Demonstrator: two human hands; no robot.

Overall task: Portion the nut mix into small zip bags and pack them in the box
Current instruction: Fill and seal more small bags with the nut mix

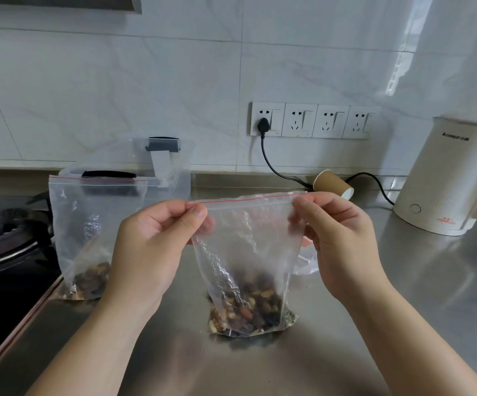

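Note:
A clear zip bag with a red line along its top stands upright on the steel counter, nut mix filling its bottom. My left hand pinches the bag's top left corner. My right hand pinches the top right corner, so the zip edge is stretched between them. A second clear zip bag with nuts at the bottom stands to the left, behind my left wrist. Behind it stands a clear plastic box with grey latches.
A gas hob fills the left edge. A paper cup lies on its side at the back. A cream kettle stands at the right, with its black cord plugged into the wall sockets. Some clear plastic lies behind the held bag.

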